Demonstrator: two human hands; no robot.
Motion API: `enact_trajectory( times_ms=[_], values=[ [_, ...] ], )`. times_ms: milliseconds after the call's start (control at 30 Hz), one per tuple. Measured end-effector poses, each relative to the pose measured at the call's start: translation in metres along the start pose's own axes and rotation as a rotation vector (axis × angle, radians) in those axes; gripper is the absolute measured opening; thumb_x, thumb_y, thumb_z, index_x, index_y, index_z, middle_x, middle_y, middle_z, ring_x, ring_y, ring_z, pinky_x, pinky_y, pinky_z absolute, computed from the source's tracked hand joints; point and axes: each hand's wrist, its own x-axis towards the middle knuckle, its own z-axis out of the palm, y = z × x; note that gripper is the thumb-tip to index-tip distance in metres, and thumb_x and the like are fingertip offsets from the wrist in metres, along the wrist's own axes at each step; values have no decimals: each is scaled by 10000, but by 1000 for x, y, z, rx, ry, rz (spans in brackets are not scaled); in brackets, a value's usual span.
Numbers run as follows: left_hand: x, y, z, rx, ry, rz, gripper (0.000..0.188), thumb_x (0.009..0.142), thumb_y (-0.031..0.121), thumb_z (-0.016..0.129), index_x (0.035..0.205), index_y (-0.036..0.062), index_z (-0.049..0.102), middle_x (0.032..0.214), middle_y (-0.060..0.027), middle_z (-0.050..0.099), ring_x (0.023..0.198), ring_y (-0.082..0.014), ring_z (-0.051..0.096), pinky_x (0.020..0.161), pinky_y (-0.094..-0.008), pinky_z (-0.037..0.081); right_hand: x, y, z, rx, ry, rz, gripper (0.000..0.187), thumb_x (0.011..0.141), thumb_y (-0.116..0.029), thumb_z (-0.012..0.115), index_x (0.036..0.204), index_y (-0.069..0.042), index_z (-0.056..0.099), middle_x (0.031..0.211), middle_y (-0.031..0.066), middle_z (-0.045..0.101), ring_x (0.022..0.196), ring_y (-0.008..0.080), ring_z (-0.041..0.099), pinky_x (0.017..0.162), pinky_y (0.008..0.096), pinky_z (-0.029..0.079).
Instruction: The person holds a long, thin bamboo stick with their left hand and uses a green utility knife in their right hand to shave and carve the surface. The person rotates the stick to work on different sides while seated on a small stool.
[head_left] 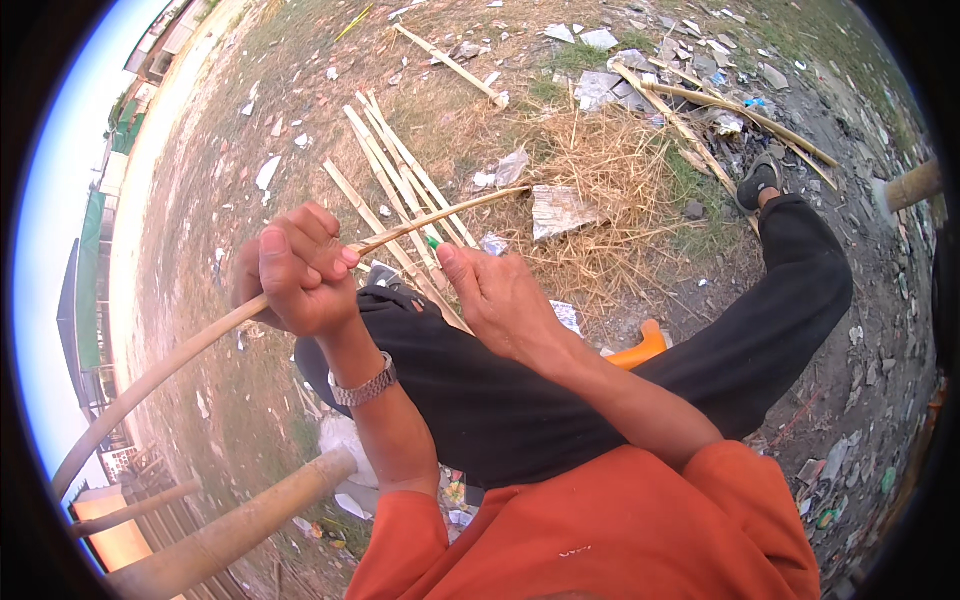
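A long, thin bamboo strip (165, 365) slants from the lower left up to the middle of the head view, curving toward the rim. My left hand (305, 265), with a metal-banded watch (363, 383) on the wrist, is closed round it. Just right of it, my right hand (505, 300) is closed, thumb stretched forward, below the strip's far part. A small green piece (432, 242) shows at that thumb's tip; the rest of what this hand holds is hidden. Several split bamboo slats (400, 180) lie on the ground beyond both hands.
Dry straw shavings (610, 200) lie ahead around a flat pale slab (562, 212). More bamboo pieces (740, 105) and rubble sit at the far right. An orange object (640, 345) rests between my legs (480, 390). Thick bamboo poles (240, 520) stand at lower left and right (912, 187).
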Motion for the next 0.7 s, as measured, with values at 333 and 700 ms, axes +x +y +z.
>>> enact_trajectory(
  times_ms=[333,700],
  values=[
    [-7,3,0,-11,-3,21,363,888,58,366,533,113,310,390,-58,346,311,-125,273,397,-297,263,0,36,19,-108,41,57,509,998,-333,331,768,49,577,655,280,550,656,458,550,602,480,431],
    [-6,4,-4,21,59,-12,377,898,69,371,533,116,292,398,-48,333,313,-123,278,401,-286,270,3,57,19,-40,29,137,554,999,-358,323,730,66,558,592,278,500,578,449,502,593,486,395]
  ],
)
